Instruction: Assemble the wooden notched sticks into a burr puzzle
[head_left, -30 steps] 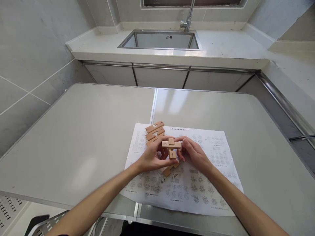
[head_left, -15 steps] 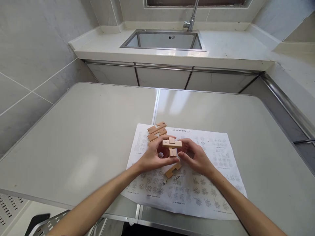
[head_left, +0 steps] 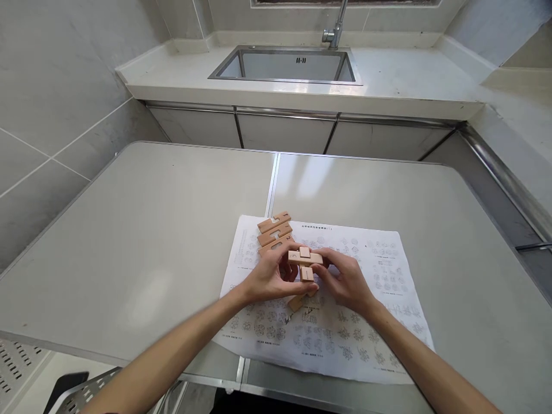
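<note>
Both hands hold a small cross of interlocked wooden puzzle pieces [head_left: 305, 263] just above a printed instruction sheet [head_left: 379, 310]. My left hand [head_left: 269, 279] pinches its left and lower side. My right hand [head_left: 345, 279] grips the right end, fingers curled. Three notched wooden bars [head_left: 274, 230] lie side by side on the sheet just beyond my left hand. Another loose wooden piece [head_left: 297, 301] rests on the paper under my hands, partly hidden.
The sheet lies on a grey folding table [head_left: 150, 241] with a seam down its middle. Beyond it stand a white counter [head_left: 409, 80] with a steel sink [head_left: 284, 64] and tap [head_left: 334, 31]. Tiled wall on the left, a metal rail at right.
My right hand has closed in on the wooden cross again, after drawing slightly away half a second ago. The view shifted a little; the loose pieces lie as before.
</note>
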A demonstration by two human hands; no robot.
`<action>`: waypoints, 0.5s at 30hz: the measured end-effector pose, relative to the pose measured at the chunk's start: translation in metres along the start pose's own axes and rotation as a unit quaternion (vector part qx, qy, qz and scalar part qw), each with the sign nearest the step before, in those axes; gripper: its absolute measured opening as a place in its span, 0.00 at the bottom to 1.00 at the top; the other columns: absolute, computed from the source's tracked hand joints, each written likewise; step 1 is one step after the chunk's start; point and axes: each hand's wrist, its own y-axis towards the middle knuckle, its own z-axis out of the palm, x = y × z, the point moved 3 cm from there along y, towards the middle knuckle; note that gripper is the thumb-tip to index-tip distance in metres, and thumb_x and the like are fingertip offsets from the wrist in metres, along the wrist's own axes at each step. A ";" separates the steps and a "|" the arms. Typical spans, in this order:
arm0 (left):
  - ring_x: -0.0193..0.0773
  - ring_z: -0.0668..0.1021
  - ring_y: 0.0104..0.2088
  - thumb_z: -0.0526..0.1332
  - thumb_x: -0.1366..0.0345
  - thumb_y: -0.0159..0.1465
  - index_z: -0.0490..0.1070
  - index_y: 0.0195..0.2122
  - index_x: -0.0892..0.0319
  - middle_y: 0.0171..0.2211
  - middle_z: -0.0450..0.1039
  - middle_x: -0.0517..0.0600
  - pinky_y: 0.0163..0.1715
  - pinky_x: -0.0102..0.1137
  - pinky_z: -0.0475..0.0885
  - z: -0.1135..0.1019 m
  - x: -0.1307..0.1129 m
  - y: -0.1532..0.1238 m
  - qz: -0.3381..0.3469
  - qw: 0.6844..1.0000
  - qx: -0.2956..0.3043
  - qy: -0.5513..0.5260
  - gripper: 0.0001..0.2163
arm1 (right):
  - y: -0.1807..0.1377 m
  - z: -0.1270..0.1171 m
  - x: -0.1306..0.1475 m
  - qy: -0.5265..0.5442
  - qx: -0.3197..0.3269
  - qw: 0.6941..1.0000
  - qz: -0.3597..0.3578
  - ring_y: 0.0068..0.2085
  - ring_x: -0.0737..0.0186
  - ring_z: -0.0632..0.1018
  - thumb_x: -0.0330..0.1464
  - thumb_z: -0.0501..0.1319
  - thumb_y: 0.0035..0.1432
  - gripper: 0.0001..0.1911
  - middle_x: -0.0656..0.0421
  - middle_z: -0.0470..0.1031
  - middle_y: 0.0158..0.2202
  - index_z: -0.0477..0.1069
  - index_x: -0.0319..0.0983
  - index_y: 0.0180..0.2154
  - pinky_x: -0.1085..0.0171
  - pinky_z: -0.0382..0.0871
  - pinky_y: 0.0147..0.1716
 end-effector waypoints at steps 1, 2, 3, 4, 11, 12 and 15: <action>0.33 0.73 0.29 0.78 0.56 0.56 0.70 0.53 0.58 0.34 0.72 0.46 0.28 0.28 0.69 0.000 -0.001 0.000 -0.002 1.000 -0.002 0.003 0.28 | 0.000 0.000 -0.001 0.003 0.002 1.000 0.007 0.30 0.58 0.76 0.44 0.59 0.75 0.16 0.56 0.80 0.33 0.78 0.40 0.47 0.62 0.70 0.30; 0.32 0.72 0.28 0.78 0.56 0.56 0.70 0.53 0.58 0.33 0.71 0.45 0.27 0.27 0.68 0.000 -0.001 0.000 -0.005 1.000 -0.003 0.004 0.28 | -0.001 0.001 -0.001 0.006 0.003 1.000 0.014 0.29 0.59 0.76 0.44 0.59 0.75 0.16 0.57 0.79 0.31 0.78 0.40 0.47 0.62 0.69 0.29; 0.32 0.71 0.28 0.78 0.56 0.56 0.69 0.53 0.57 0.32 0.70 0.44 0.26 0.27 0.67 0.001 -0.001 0.000 -0.007 1.000 -0.004 0.004 0.28 | -0.001 0.001 -0.001 0.009 0.003 1.000 0.020 0.29 0.59 0.75 0.45 0.59 0.75 0.17 0.58 0.78 0.30 0.78 0.40 0.47 0.63 0.68 0.28; 0.32 0.71 0.27 0.78 0.56 0.56 0.69 0.53 0.57 0.32 0.70 0.44 0.26 0.27 0.67 0.001 -0.001 0.000 -0.008 1.000 -0.005 0.003 0.28 | -0.001 0.002 -0.002 0.013 0.004 1.000 0.026 0.28 0.60 0.74 0.45 0.59 0.75 0.17 0.58 0.77 0.29 0.78 0.40 0.46 0.63 0.68 0.28; 0.33 0.73 0.30 0.79 0.57 0.56 0.69 0.53 0.57 0.36 0.73 0.47 0.29 0.28 0.70 0.001 0.002 0.000 0.002 1.000 -0.009 -0.013 0.28 | 0.000 0.002 -0.005 0.021 0.011 0.998 0.050 0.30 0.59 0.75 0.47 0.60 0.73 0.18 0.57 0.78 0.32 0.78 0.40 0.46 0.62 0.67 0.29; 0.33 0.74 0.30 0.79 0.57 0.56 0.69 0.53 0.57 0.36 0.73 0.47 0.29 0.28 0.70 0.001 0.002 0.000 0.001 1.000 -0.011 -0.016 0.28 | 0.001 0.002 -0.006 0.024 0.015 0.998 0.058 0.31 0.59 0.75 0.48 0.60 0.73 0.19 0.57 0.79 0.32 0.79 0.40 0.46 0.62 0.66 0.29; 0.32 0.74 0.30 0.78 0.56 0.58 0.69 0.55 0.57 0.36 0.72 0.47 0.29 0.28 0.71 -0.001 0.001 0.000 -0.007 0.999 -0.024 -0.028 0.29 | 0.003 0.001 -0.011 0.037 0.032 0.995 0.082 0.30 0.59 0.74 0.49 0.60 0.73 0.19 0.57 0.78 0.32 0.78 0.40 0.46 0.62 0.65 0.28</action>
